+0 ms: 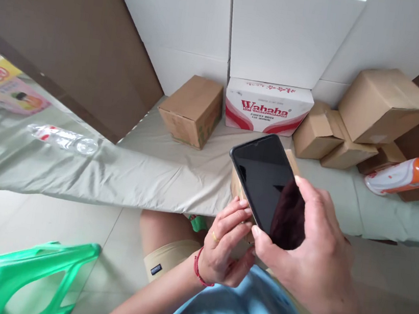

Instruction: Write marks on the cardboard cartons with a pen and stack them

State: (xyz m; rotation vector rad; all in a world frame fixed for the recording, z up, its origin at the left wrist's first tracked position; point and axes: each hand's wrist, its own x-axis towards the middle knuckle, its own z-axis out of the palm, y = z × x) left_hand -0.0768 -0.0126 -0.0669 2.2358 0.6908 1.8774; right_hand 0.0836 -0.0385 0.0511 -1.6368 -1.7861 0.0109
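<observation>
A black smartphone [268, 180] with a dark screen is in my right hand [320, 254], gripped by its long edges between thumb and fingers. It is tilted above a small cardboard box [237, 187], which shows only along the phone's left side and upper right corner. My left hand [227, 244], with a ring and a red bracelet, has its fingers curled at the near left end of that box, close to the phone's lower edge. The phone and my fingers hide most of the box.
A brown carton [192, 111] and a white Wahaha carton [267, 110] stand along the wall. Stacked cartons [388, 106] and an orange-and-white bottle [416, 171] are at the right. A clear plastic bottle [65, 139] lies at left. A green stool [36, 268] stands below.
</observation>
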